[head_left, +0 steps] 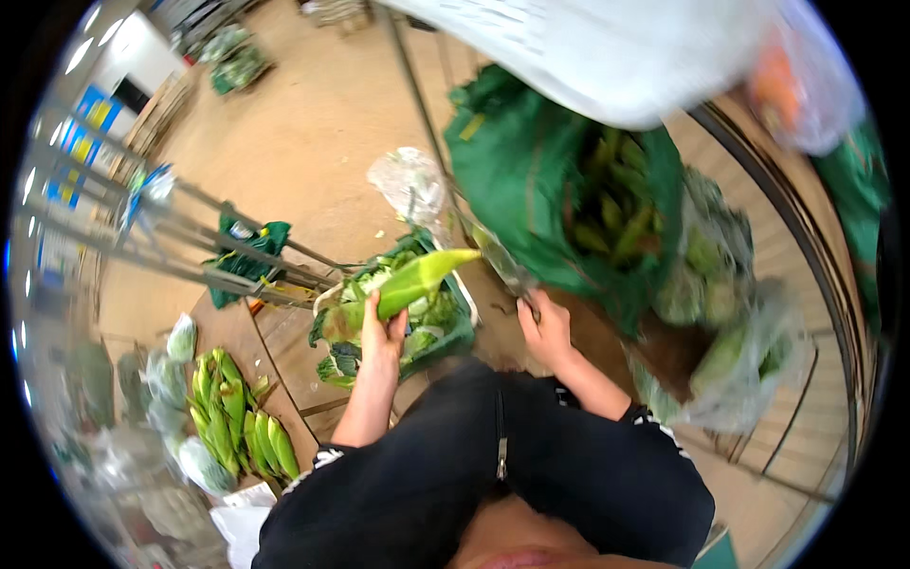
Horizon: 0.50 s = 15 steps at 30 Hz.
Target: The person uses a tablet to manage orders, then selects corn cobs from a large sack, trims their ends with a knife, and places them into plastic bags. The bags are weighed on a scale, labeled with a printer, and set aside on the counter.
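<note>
My left hand (pixel 382 332) is gripping an ear of corn (pixel 417 281) in its green husk, fingers closed round its near end, tip pointing far-right over a green crate (pixel 455 327) of trimmings. My right hand (pixel 547 329) is closing on a knife (pixel 500 258) — blade blurred, angled toward the ear. Risk, in my judgement: the blade is working close to my left fingers, and a slip off the husk could cut them. Trimmed ears (pixel 237 427) are lying near-left on the floor.
</note>
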Each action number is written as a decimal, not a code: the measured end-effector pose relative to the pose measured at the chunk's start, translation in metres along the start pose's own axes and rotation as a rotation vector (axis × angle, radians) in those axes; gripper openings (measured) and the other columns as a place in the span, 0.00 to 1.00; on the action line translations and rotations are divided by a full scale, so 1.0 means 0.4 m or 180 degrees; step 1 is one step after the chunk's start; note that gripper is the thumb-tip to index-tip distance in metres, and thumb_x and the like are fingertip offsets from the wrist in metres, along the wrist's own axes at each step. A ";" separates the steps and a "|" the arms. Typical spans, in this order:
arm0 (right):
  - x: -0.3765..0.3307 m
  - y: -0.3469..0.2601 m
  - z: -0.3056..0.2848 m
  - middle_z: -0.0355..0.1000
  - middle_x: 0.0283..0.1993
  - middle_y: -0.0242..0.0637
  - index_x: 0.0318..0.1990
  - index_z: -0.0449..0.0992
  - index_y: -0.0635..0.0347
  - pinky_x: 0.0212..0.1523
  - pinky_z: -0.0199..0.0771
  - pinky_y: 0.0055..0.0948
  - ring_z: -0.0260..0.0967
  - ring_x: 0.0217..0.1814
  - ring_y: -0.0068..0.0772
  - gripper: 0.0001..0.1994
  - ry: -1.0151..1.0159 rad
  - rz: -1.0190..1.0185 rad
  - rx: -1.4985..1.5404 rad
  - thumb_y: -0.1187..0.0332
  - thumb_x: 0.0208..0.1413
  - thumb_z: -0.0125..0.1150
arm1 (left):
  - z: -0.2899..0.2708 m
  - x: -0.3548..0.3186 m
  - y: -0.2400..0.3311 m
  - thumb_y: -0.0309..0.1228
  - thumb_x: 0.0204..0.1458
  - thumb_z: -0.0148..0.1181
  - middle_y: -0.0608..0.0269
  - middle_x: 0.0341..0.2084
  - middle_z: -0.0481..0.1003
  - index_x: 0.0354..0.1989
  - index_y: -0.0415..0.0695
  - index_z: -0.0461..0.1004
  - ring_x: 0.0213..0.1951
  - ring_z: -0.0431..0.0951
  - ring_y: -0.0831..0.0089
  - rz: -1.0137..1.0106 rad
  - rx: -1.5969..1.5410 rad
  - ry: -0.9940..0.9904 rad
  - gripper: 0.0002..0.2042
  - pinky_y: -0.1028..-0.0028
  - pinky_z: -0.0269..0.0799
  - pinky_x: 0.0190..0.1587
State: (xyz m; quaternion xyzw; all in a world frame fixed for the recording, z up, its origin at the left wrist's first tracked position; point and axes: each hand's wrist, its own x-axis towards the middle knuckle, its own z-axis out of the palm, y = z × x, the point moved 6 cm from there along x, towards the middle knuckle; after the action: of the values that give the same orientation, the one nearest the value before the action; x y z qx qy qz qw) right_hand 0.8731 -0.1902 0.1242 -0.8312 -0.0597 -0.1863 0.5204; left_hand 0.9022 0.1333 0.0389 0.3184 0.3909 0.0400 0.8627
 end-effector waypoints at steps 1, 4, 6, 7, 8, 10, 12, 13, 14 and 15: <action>0.040 -0.084 0.026 0.76 0.32 0.53 0.47 0.76 0.61 0.32 0.75 0.45 0.76 0.32 0.57 0.09 0.0175 -0.0499 0.0245 0.69 0.62 0.61 | -0.047 0.004 0.026 0.41 0.57 0.70 0.60 0.50 0.76 0.53 0.44 0.75 0.51 0.76 0.64 0.0027 -0.0177 0.0014 0.20 0.64 0.81 0.53; 0.055 0.011 0.254 0.76 0.31 0.56 0.47 0.75 0.62 0.36 0.75 0.51 0.75 0.34 0.63 0.11 -0.0987 -0.0025 -0.0186 0.65 0.62 0.60 | -0.137 0.014 0.076 0.41 0.57 0.69 0.58 0.52 0.75 0.56 0.43 0.73 0.57 0.74 0.61 0.0271 -0.0563 0.0347 0.23 0.61 0.77 0.58; 0.003 0.148 0.401 0.76 0.31 0.58 0.48 0.74 0.62 0.37 0.74 0.56 0.74 0.36 0.67 0.13 -0.1589 0.0608 -0.0778 0.62 0.63 0.58 | -0.188 0.014 0.147 0.39 0.56 0.70 0.57 0.55 0.73 0.58 0.41 0.70 0.58 0.73 0.58 0.0507 -0.0719 0.0311 0.25 0.59 0.76 0.62; -0.006 0.159 0.434 0.75 0.31 0.58 0.46 0.73 0.62 0.35 0.73 0.53 0.74 0.35 0.66 0.11 -0.1594 0.0512 -0.0697 0.63 0.64 0.58 | -0.216 0.011 0.185 0.39 0.56 0.70 0.57 0.55 0.73 0.57 0.42 0.71 0.58 0.73 0.59 0.0623 -0.0943 0.0228 0.24 0.59 0.75 0.62; -0.011 0.167 0.464 0.74 0.30 0.58 0.44 0.72 0.63 0.33 0.72 0.50 0.74 0.35 0.65 0.10 -0.1576 0.0430 -0.0640 0.64 0.64 0.58 | -0.246 0.023 0.224 0.39 0.56 0.70 0.58 0.55 0.74 0.57 0.42 0.72 0.58 0.73 0.60 0.0717 -0.1159 0.0119 0.24 0.58 0.74 0.63; -0.038 0.157 0.522 0.75 0.31 0.58 0.44 0.71 0.63 0.33 0.72 0.46 0.74 0.36 0.65 0.10 -0.1812 0.0482 -0.0557 0.65 0.65 0.59 | -0.376 0.053 0.268 0.40 0.57 0.70 0.58 0.54 0.75 0.56 0.42 0.72 0.58 0.74 0.60 0.0769 -0.1431 0.0344 0.23 0.56 0.71 0.65; -0.014 0.121 0.563 0.77 0.34 0.56 0.44 0.72 0.62 0.34 0.74 0.43 0.76 0.37 0.63 0.10 -0.2052 0.0464 -0.0485 0.65 0.66 0.59 | -0.440 0.051 0.345 0.42 0.56 0.70 0.56 0.53 0.75 0.53 0.45 0.74 0.55 0.75 0.62 0.0800 -0.1561 0.0671 0.22 0.58 0.74 0.63; -0.006 0.111 0.567 0.74 0.26 0.53 0.45 0.74 0.59 0.30 0.70 0.51 0.74 0.31 0.63 0.11 -0.1867 0.0176 -0.0474 0.61 0.65 0.59 | -0.482 0.049 0.389 0.42 0.55 0.71 0.56 0.51 0.75 0.52 0.46 0.75 0.54 0.75 0.62 0.0879 -0.1513 0.0727 0.21 0.58 0.76 0.61; -0.005 0.108 0.573 0.74 0.26 0.53 0.44 0.73 0.59 0.30 0.70 0.51 0.74 0.31 0.62 0.10 -0.2016 0.0356 -0.0288 0.61 0.65 0.58 | -0.556 0.053 0.446 0.43 0.55 0.71 0.58 0.51 0.75 0.53 0.46 0.74 0.55 0.75 0.64 0.1056 -0.1758 0.0873 0.22 0.61 0.77 0.60; -0.004 0.089 0.561 0.73 0.26 0.53 0.43 0.73 0.58 0.30 0.70 0.52 0.74 0.30 0.61 0.10 -0.2001 0.0131 -0.0430 0.62 0.65 0.58 | -0.629 0.059 0.514 0.44 0.55 0.71 0.59 0.51 0.75 0.55 0.47 0.73 0.55 0.74 0.65 0.1228 -0.1994 0.0979 0.23 0.63 0.78 0.58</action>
State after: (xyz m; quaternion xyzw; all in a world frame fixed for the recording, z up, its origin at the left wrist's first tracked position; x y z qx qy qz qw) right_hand 0.9377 -0.0071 0.0065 -0.8818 -0.1881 0.0867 0.4237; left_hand 0.7795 0.4347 0.0192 0.0977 0.4175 0.3658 0.8261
